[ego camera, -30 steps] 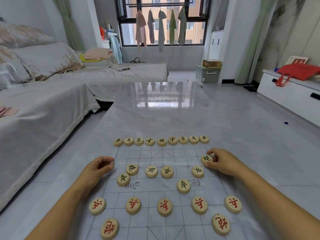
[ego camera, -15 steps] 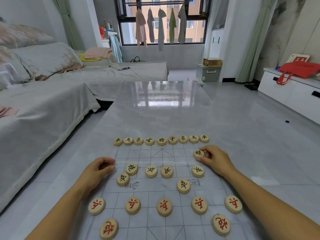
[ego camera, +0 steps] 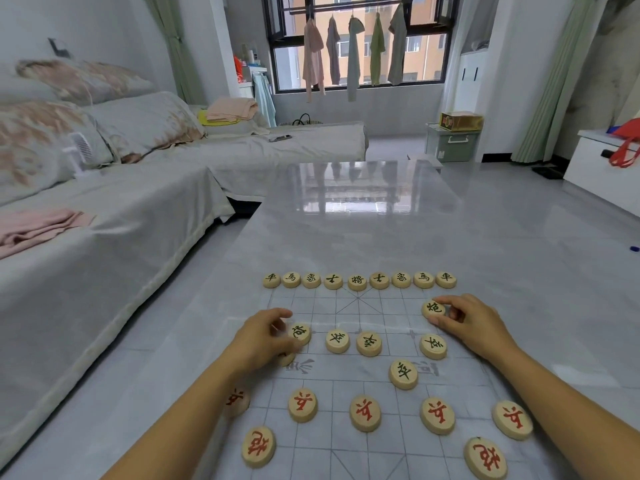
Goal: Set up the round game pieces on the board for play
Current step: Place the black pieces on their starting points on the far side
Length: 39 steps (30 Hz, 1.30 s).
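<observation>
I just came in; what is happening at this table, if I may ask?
A person is laying out round pieces on a game board. The right hand pinches a right-side piece, while the left hand grips a left-side piece. A far row of nine is placed; red-lettered pieces sit nearest.

This was a home living room: a long sofa (ego camera: 138, 216) under a pale cover carried big cushions (ego camera: 138, 123) and folded clothes (ego camera: 230, 109), with a small fan (ego camera: 81, 150) beside them. Washing (ego camera: 349, 53) hung on a rail at the window (ego camera: 412, 67), green curtains (ego camera: 554, 81) framed it, and a storage box (ego camera: 452, 143) and a white cabinet (ego camera: 602, 174) with a red bag (ego camera: 628, 140) stood by the walls. A glossy low table (ego camera: 363, 230) on the tiled floor (ego camera: 554, 220) held a board (ego camera: 360, 306) with round game pieces (ego camera: 358, 281).
</observation>
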Tool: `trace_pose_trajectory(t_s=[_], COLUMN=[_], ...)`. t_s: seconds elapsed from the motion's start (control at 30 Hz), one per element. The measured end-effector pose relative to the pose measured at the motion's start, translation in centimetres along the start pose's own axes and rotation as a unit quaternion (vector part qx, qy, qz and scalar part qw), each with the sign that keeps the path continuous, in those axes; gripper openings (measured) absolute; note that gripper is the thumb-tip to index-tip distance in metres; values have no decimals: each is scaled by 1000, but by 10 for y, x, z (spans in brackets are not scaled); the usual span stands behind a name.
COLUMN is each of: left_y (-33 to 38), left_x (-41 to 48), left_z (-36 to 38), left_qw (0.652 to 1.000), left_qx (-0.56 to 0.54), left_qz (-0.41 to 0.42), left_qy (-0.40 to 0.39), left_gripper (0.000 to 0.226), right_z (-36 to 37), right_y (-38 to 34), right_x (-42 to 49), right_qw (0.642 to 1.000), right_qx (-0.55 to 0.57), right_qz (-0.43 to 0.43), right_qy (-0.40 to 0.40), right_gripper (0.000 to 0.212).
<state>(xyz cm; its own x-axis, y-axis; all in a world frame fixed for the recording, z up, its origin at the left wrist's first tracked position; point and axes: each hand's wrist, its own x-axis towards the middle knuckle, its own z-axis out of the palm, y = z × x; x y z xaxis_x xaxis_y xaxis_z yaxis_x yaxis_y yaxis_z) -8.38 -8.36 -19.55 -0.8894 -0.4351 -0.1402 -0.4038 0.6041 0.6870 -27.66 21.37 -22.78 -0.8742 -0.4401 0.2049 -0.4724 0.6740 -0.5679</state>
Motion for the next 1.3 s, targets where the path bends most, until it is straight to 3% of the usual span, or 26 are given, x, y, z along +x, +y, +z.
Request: trace_pose_trajectory(t_s=[0.1, 0.27, 0.57, 0.9, 1.3], left_y=[10, 5, -5, -10, -7], left_x=[7, 27, 44, 42, 43], left_z=[14, 9, 13, 5, 9], left_qw=[996, 985, 980, 990, 985], left_qx=[86, 76, -12, -56, -47], left_qz=[-3, -72, -75, -41, -59], left_qy=[33, 138, 182, 121, 154], left_gripper=[42, 35, 35, 39, 28], right_z=[0, 1, 1, 0, -1], right_y=[0, 1, 0, -2, -4], right_x=[0, 0, 0, 0, -1], right_qw=[1000, 1000, 1000, 1000, 1000], right_qx=[5, 13, 15, 12, 7], right_qz=[-1, -2, 0, 4, 10], right_qy=[1, 5, 2, -2, -2], right_gripper=[37, 36, 36, 38, 35])
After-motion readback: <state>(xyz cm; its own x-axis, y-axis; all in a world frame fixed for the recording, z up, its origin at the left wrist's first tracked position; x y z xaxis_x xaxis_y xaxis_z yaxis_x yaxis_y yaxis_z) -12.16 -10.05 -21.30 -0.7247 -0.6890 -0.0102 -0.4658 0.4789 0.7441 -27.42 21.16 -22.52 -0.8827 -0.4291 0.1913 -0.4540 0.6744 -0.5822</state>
